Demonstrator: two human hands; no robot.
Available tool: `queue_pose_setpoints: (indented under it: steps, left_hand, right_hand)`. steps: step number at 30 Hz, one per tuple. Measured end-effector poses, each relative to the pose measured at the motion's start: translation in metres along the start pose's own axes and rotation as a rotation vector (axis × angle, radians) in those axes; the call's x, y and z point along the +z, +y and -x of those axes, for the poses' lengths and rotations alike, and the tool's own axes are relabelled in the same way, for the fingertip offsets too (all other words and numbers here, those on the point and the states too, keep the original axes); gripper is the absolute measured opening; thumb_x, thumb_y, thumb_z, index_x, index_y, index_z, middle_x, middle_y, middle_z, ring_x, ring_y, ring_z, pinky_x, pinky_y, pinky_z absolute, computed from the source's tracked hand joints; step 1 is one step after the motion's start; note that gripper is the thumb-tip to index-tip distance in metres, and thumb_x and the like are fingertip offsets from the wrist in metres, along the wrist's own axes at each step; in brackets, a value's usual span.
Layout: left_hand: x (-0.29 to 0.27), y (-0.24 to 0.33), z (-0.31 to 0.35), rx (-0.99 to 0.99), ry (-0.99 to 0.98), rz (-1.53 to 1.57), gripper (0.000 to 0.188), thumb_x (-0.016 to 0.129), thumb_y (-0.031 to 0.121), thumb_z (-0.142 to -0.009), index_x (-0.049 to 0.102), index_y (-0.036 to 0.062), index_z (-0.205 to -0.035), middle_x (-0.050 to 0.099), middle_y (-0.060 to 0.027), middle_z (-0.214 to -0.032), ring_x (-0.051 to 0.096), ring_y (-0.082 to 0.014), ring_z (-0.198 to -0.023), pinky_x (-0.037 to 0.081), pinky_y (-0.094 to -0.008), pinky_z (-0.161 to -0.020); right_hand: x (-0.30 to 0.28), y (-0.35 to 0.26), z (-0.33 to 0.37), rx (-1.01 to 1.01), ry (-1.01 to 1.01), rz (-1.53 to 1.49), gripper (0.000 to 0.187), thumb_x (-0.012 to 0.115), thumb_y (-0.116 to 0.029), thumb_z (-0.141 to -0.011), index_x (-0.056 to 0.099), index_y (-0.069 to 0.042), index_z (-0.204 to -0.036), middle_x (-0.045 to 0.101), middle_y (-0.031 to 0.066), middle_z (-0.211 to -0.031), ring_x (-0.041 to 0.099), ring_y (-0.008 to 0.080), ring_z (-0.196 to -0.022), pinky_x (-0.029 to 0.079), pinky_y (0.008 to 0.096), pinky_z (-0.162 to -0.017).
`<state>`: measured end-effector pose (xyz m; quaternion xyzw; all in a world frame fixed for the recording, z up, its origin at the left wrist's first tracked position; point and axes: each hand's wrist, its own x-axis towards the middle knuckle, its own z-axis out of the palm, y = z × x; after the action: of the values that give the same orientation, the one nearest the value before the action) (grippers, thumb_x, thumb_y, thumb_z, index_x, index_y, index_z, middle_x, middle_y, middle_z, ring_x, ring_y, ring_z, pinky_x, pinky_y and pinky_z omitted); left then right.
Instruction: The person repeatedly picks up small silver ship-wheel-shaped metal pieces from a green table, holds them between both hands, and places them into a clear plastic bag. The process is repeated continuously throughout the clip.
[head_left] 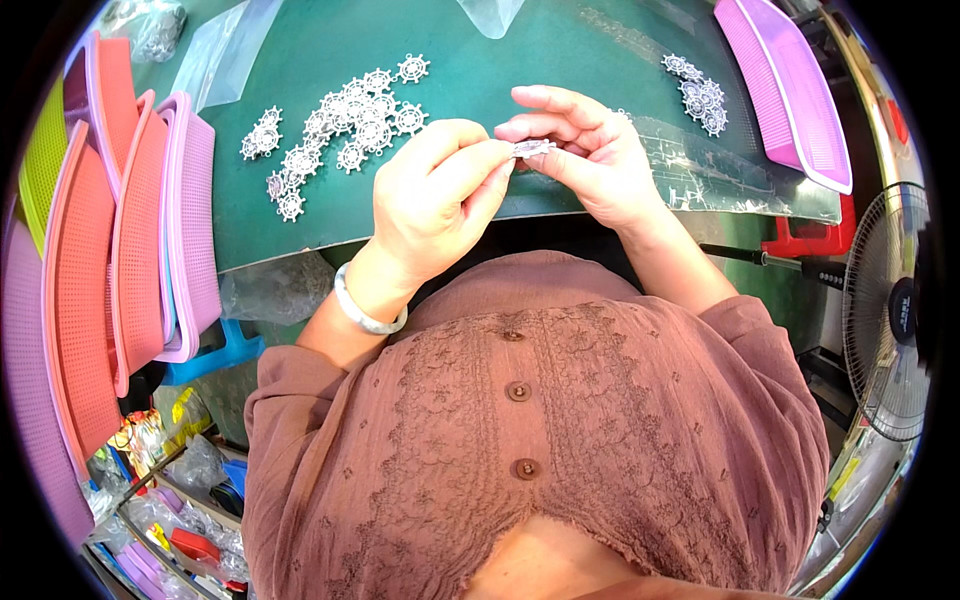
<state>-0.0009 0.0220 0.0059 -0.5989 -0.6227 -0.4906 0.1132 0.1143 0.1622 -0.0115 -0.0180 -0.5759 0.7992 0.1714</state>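
A small silver ship's-wheel charm (532,148) is held up over the table's front edge, tilted nearly edge-on. My left hand (440,190) pinches one end of it between thumb and fingertips. My right hand (595,155) has its thumb against the other end, with the fingers curved above and apart from one another. To the left of my hands lies a loose group of silver ship's-wheel charms (355,115), with a smaller cluster (262,134) farther left. Several more charms (700,95) lie toward the right.
Pink and orange plastic baskets (85,290) stand along the left edge. A purple basket (790,95) sits at the right end of the green table (560,50). Clear plastic bags (225,50) lie at the far left. A fan (888,310) stands at the right.
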Motion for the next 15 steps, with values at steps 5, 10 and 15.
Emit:
queue_pose_setpoints:
  steps: [5,10,15]
  left_hand:
    - [-0.0004,0.0002,0.0019,-0.095,0.018,0.08,0.014,0.068,-0.001,-0.068,0.063,0.0033,-0.08,0.057,-0.0071,-0.076,0.054,-0.0173,-0.058,0.044,-0.0256,-0.049]
    - [-0.0017,0.0017,0.0006,-0.163,0.021,0.139,0.012,0.068,-0.001,-0.069,0.063,0.0027,-0.08,0.057,-0.006,-0.075,0.052,-0.0132,-0.057,0.043,-0.0235,-0.048]
    - [-0.0025,-0.0009,0.0026,-0.237,0.003,0.208,0.011,0.069,0.001,-0.069,0.062,0.0024,-0.078,0.057,-0.0047,-0.074,0.051,-0.0108,-0.056,0.041,-0.0205,-0.048]
  right_hand:
    - [0.005,-0.0005,0.0035,-0.147,0.021,0.279,0.041,0.049,0.007,-0.085,0.043,0.001,-0.125,0.06,0.0143,-0.107,0.057,0.0178,-0.101,0.048,0.0282,-0.085]
    - [0.0046,-0.0005,0.004,-0.182,0.012,0.319,0.041,0.048,0.008,-0.085,0.042,0.002,-0.126,0.06,0.0147,-0.108,0.057,0.0173,-0.1,0.047,0.0277,-0.085]
    - [0.0028,-0.0011,0.0038,-0.341,0.061,0.589,0.043,0.051,0.008,-0.081,0.048,-0.002,-0.123,0.064,0.0113,-0.102,0.06,0.0159,-0.097,0.048,0.0252,-0.082]
